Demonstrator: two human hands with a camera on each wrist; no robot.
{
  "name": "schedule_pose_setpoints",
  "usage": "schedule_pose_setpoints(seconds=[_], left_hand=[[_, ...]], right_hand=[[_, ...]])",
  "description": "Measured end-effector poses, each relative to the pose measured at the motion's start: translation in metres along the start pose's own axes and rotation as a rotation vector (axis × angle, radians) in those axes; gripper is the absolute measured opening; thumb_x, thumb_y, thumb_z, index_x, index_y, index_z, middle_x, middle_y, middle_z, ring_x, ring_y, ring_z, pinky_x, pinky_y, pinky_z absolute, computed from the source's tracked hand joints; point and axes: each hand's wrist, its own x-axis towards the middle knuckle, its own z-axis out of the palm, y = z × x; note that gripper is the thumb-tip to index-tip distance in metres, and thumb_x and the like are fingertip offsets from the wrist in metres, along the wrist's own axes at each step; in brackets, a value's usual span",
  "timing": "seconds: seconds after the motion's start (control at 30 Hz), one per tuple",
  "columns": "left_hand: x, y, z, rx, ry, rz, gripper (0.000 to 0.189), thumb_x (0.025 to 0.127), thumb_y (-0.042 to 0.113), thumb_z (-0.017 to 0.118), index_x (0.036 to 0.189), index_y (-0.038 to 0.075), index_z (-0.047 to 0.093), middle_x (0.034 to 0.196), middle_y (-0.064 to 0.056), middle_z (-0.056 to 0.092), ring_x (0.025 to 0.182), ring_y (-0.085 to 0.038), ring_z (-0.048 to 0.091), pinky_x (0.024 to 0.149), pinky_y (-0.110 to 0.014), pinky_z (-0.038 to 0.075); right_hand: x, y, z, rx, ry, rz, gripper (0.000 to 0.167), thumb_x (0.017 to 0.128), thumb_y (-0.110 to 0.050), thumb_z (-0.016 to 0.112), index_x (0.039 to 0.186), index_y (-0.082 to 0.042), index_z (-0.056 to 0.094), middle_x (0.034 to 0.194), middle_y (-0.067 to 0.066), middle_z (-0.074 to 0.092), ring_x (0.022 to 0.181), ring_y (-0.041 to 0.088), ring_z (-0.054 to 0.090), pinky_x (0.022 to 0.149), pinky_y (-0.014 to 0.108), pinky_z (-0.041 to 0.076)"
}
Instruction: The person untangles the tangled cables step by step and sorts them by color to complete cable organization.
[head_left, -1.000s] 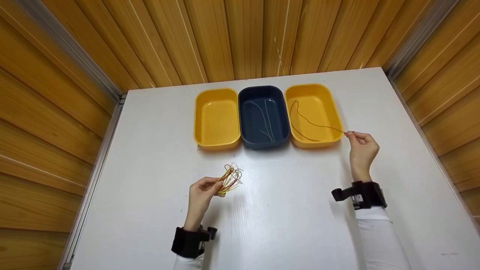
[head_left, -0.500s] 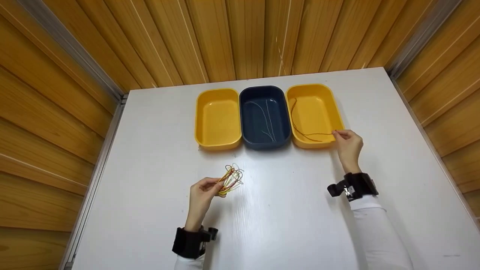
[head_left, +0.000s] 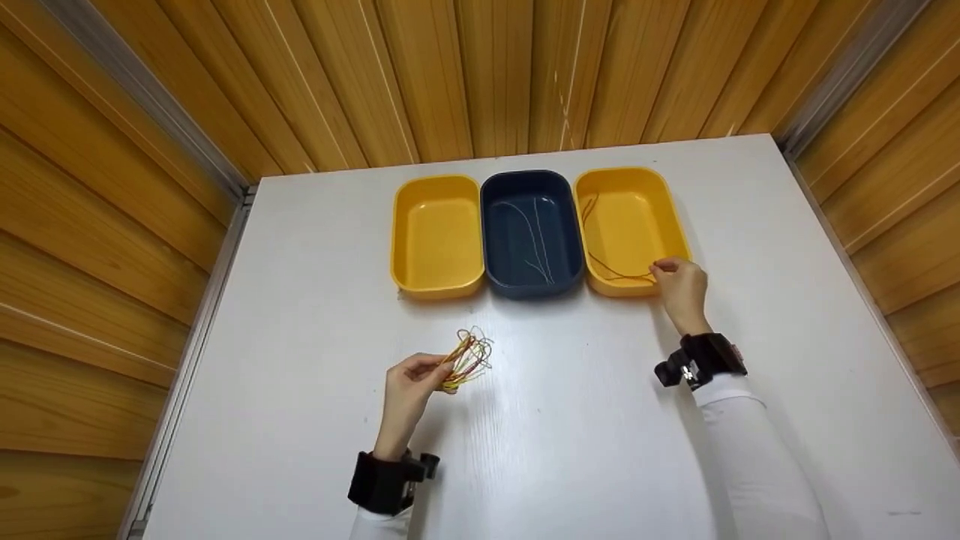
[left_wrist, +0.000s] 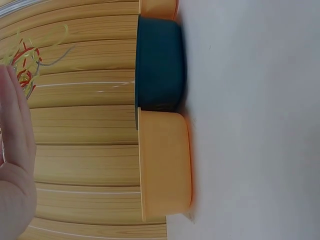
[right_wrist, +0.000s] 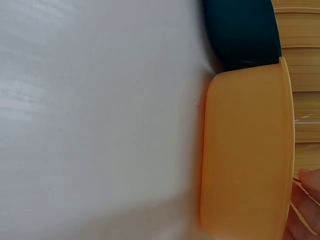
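My left hand (head_left: 409,386) pinches a loose bundle of thin wires (head_left: 471,358), yellow, red and grey, above the table in front of the bins. In the left wrist view the wire ends fan out past the fingers (left_wrist: 17,117). At the near right corner of the right yellow bin (head_left: 634,217), my right hand (head_left: 682,289) pinches a thin red wire (head_left: 615,274). Most of that wire lies curved inside the bin along its left and near sides. Only a short red end shows by the fingertips in the right wrist view, where the bin wall hides the rest.
A dark blue bin (head_left: 514,251) with several pale thin wires in it stands in the middle of the row. To its left is another yellow bin (head_left: 439,240). All three stand side by side on a white table (head_left: 322,262), with wood-slat walls (head_left: 495,82) behind and beside.
My right hand has moved left, from beyond the right yellow bin to its near right corner, and the red wire has sunk lower into the bin. The left hand has barely moved.
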Motion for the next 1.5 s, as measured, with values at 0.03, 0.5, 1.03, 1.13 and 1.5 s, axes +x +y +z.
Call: schedule_pose_setpoints(seconds=[0.03, 0.5, 1.03, 1.13, 1.5], left_hand=[[0.000, 0.000, 0.001, -0.006, -0.005, -0.002, 0.025, 0.091, -0.010, 0.065, 0.107, -0.029, 0.060, 0.085, -0.014, 0.075, 0.061, -0.004, 0.069, 0.062, -0.019, 0.062], [0.003, 0.005, 0.012, 0.014, -0.053, 0.042, 0.023, 0.091, -0.011, 0.066, 0.106, -0.028, 0.061, 0.091, -0.027, 0.074, 0.062, -0.003, 0.070, 0.061, -0.019, 0.062], [0.005, 0.010, 0.028, -0.024, -0.091, 0.055, 0.023, 0.090, -0.012, 0.066, 0.104, -0.029, 0.060, 0.084, -0.012, 0.077, 0.064, -0.002, 0.070, 0.061, -0.019, 0.062], [0.005, 0.012, 0.031, -0.027, -0.091, 0.063, 0.023, 0.089, -0.012, 0.066, 0.104, -0.029, 0.060, 0.085, -0.016, 0.077, 0.064, -0.003, 0.070, 0.061, -0.019, 0.062], [0.009, 0.015, 0.044, -0.029, -0.084, 0.085, 0.022, 0.090, -0.012, 0.065, 0.105, -0.029, 0.061, 0.092, -0.030, 0.074, 0.063, -0.001, 0.069, 0.061, -0.019, 0.062]], right_hand=[[0.001, 0.000, 0.000, -0.009, -0.011, -0.003, 0.020, 0.094, 0.003, 0.066, 0.106, 0.018, 0.071, 0.110, 0.037, 0.070, 0.104, 0.051, 0.068, 0.082, 0.026, 0.054], [-0.007, -0.016, -0.002, -0.050, 0.123, -0.284, 0.015, 0.088, 0.010, 0.068, 0.099, 0.019, 0.071, 0.100, 0.036, 0.072, 0.096, 0.056, 0.063, 0.099, 0.062, 0.044], [-0.064, -0.085, 0.000, 0.127, 0.030, -0.445, 0.011, 0.085, 0.008, 0.075, 0.095, 0.012, 0.074, 0.094, 0.027, 0.075, 0.094, 0.042, 0.066, 0.088, 0.020, 0.056], [-0.079, -0.092, 0.003, 0.181, 0.004, -0.488, 0.011, 0.083, 0.010, 0.076, 0.095, 0.011, 0.075, 0.093, 0.025, 0.075, 0.092, 0.038, 0.066, 0.084, 0.001, 0.049], [-0.125, -0.112, 0.013, 0.322, -0.028, -0.718, 0.019, 0.074, 0.016, 0.079, 0.090, 0.006, 0.076, 0.088, 0.020, 0.075, 0.089, 0.029, 0.068, 0.100, 0.005, 0.047]])
